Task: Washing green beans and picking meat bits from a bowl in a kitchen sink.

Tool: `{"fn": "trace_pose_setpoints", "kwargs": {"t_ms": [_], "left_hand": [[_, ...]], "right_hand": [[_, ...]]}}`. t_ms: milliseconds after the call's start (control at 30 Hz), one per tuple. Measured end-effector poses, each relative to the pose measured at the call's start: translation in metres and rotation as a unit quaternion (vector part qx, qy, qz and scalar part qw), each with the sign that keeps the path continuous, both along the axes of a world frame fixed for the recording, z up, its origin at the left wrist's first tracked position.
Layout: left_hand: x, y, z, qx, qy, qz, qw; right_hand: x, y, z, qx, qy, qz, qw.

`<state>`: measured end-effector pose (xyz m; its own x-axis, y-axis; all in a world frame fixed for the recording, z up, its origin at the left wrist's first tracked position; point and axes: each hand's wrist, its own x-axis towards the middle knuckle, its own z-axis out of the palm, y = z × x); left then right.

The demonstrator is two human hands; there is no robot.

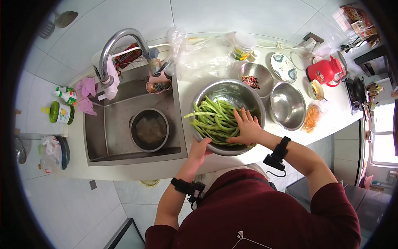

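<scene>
A large stainless-steel bowl (258, 105) stands on the white counter, just right of the sink. Long green beans (214, 121) are heaped in it, and one bean pokes out over the left rim. My left hand (200, 150) grips the bowl's near-left rim, thumb on top and the other fingers mostly hidden beneath. Inside the bowl, my right hand (248, 128) rests with spread fingers against the right side of the beans. To the bowl's right is an empty steel bowl (286, 105); behind it, a smaller steel bowl (262, 76) contains red-and-white speckled beans (250, 82).
A dark pot (149, 130) with cloudy liquid sits in the steel sink (113, 146) under a chrome faucet (124, 34). Clear plastic bags (202, 57) lie behind the large bowl. Rightward are a red jug (325, 71), a small cup (315, 90) and a bag of orange pieces (312, 118).
</scene>
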<state>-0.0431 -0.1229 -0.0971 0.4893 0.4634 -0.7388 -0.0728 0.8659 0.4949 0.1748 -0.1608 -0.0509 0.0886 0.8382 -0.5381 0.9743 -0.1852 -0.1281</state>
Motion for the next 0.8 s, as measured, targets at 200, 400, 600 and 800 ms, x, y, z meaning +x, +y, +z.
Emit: {"fn": "trace_pose_setpoints", "kwargs": {"t_ms": [200, 400, 600, 800], "left_hand": [[-0.02, -0.019, 0.032, 0.446, 0.083, 0.079, 0.887], [0.035, -0.013, 0.034, 0.07, -0.095, 0.074, 0.99], [0.09, 0.002, -0.043, 0.065, 0.072, 0.124, 0.988], [0.12, 0.015, -0.028, -0.022, -0.025, 0.04, 0.999]], "right_hand": [[0.037, 0.031, -0.024, 0.093, 0.135, -0.072, 0.984], [0.028, 0.047, -0.032, -0.024, 0.093, -0.045, 0.994], [0.046, 0.043, -0.029, -0.137, 0.291, -0.137, 0.937], [0.054, 0.027, -0.021, -0.008, 0.417, -0.269, 0.868]]}}
